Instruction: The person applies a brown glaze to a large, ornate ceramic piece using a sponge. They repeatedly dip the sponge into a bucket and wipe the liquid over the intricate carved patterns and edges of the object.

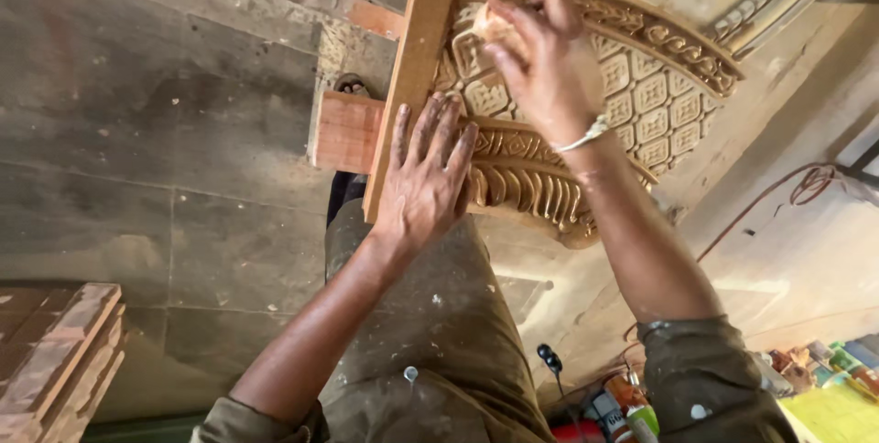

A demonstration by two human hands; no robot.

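A carved wooden panel [655, 100] with a lattice of small square motifs and leafy curved borders rests across my lap, framed by a plain straight rail [417, 49]. My left hand [423, 178] lies flat with fingers spread on the rail and the carved lower border, pressing it down. My right hand [545, 59], with a metal bracelet at the wrist, is closed on a small folded piece of sandpaper [494, 24] and presses it against the lattice carving near the panel's upper left.
A wooden block [346, 132] juts out left of the panel. Stacked timber pieces [59, 356] sit at the lower left on a stone floor [165, 132]. A red cable [778, 200] runs along the right, with tools and coloured items [632, 411] at the bottom right.
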